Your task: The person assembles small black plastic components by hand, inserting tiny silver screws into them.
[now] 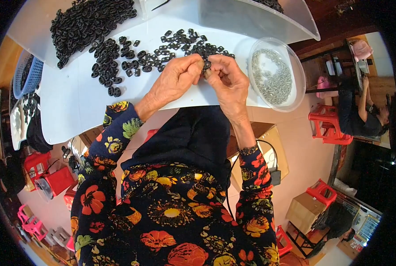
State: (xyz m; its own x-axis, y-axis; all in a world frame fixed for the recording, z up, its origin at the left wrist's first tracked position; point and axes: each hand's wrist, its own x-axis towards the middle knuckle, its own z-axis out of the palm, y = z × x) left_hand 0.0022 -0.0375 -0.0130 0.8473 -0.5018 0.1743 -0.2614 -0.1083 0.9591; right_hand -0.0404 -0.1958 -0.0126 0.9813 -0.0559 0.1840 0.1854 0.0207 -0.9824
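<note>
Over the front edge of the white tabletop my two hands meet. The fingers of my right hand (229,82) pinch a small black plastic piece (207,65) with a hole in it. My left hand (178,75) is closed right beside that piece, its fingertips pressed together; what they hold is hidden. Just beyond the hands lie loose small black pieces (187,41). To their left is a cluster of rounder black oval pieces with two holes (105,60). Near my right hand sits a round clear tub (301,75) holding many small silvery metal parts (275,84), like little springs.
A translucent bin (27,33) heaped with black pieces (89,26) stands at the far left, another translucent bin (255,20) at the far right. A blue basket (28,77) is left of the table. Red stools (329,124) and other people sit to the right.
</note>
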